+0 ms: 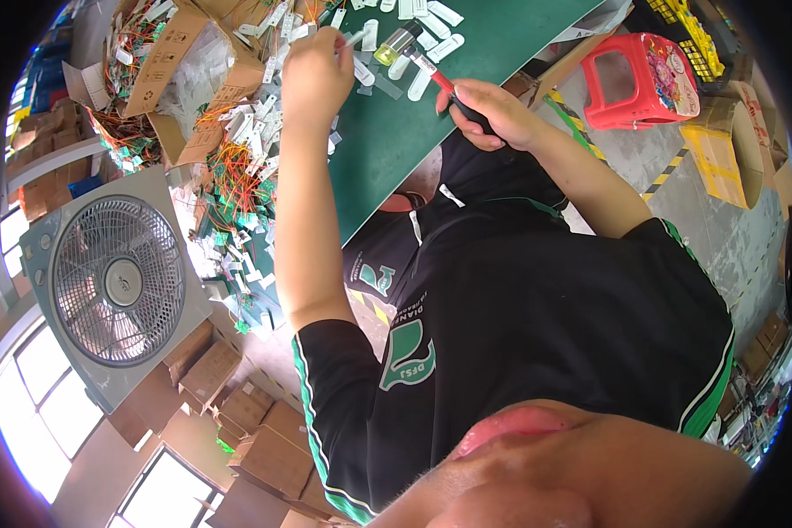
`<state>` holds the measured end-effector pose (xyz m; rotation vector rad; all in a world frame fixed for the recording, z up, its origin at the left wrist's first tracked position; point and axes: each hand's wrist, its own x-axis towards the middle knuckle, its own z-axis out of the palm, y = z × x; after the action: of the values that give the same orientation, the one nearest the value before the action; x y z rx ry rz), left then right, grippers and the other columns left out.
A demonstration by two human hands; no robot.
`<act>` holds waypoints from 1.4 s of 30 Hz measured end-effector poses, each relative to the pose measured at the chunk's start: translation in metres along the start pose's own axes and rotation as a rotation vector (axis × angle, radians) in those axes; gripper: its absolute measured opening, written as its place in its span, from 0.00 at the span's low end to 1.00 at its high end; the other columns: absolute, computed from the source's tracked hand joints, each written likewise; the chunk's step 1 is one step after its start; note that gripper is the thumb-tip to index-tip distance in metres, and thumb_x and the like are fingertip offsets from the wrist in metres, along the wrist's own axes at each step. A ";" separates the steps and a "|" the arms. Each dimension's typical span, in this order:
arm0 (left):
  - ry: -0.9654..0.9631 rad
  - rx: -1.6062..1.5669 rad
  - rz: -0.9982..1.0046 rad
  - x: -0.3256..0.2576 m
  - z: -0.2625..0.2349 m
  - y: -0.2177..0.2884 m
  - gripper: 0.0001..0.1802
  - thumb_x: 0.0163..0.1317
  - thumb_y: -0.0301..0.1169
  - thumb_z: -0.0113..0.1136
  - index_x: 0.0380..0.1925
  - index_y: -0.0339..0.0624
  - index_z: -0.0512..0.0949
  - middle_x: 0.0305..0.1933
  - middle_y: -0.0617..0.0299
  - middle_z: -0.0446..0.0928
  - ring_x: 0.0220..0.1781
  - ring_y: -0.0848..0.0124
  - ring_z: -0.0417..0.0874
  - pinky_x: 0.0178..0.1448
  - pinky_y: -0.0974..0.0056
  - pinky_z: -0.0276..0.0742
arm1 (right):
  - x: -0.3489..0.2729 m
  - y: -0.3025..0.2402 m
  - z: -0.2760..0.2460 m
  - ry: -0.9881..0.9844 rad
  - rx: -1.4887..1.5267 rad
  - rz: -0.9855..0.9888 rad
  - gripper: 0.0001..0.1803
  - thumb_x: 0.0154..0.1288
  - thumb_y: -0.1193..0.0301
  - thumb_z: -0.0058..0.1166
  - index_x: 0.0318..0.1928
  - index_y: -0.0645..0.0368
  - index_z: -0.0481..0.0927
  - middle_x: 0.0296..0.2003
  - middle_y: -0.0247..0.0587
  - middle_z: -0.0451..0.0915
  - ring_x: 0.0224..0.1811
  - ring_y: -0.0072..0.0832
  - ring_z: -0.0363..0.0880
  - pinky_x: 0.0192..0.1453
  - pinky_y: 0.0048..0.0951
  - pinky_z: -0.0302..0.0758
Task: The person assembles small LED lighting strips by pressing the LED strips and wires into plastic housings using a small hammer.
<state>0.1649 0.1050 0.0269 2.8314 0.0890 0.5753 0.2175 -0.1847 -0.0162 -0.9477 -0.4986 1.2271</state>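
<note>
My right hand (pixel 493 116) is closed round the black grip of a small mallet (pixel 437 77). Its shaft is red and silver, and its head has a clear yellow face. The head is over the green table (pixel 387 145), beside several flat white plastic pieces (pixel 447 47). Level with the mallet head, my left hand (pixel 319 75) pinches a small white plastic piece (pixel 357 38) between thumb and fingers. A loose pile of white pieces (pixel 257 132) with orange wires and green parts lies left of my left forearm.
An open cardboard box (pixel 169 66) with wired parts and clear plastic bags stands on the left. Below it is a grey box fan (pixel 119 277). At right are a red plastic stool (pixel 625 84) and a taped carton (pixel 722 154). Stacked cartons (pixel 273 453) fill the lower left.
</note>
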 end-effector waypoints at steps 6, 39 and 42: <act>0.036 0.229 -0.240 -0.063 -0.057 0.073 0.07 0.61 0.29 0.62 0.36 0.38 0.81 0.33 0.50 0.83 0.37 0.49 0.84 0.44 0.48 0.79 | -0.002 -0.001 -0.008 -0.015 -0.014 0.008 0.20 0.85 0.56 0.40 0.52 0.61 0.75 0.22 0.26 0.65 0.12 0.12 0.58 0.16 0.18 0.56; 0.309 0.148 -0.480 -0.124 -0.075 -0.024 0.10 0.66 0.28 0.63 0.46 0.46 0.86 0.43 0.54 0.81 0.47 0.52 0.82 0.50 0.53 0.80 | 0.001 -0.007 0.004 0.055 -0.225 0.051 0.16 0.85 0.63 0.39 0.55 0.63 0.73 0.23 0.26 0.65 0.12 0.12 0.60 0.16 0.18 0.56; 0.121 0.295 -0.474 -0.101 -0.072 -0.043 0.14 0.70 0.40 0.62 0.50 0.49 0.86 0.49 0.51 0.83 0.52 0.49 0.83 0.55 0.50 0.80 | 0.003 -0.006 0.004 0.057 -0.226 0.058 0.16 0.85 0.63 0.39 0.55 0.63 0.74 0.23 0.26 0.64 0.12 0.12 0.59 0.16 0.18 0.56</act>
<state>0.0437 0.1525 0.0425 2.8855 0.9062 0.6617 0.2189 -0.1806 -0.0092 -1.1926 -0.5764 1.2086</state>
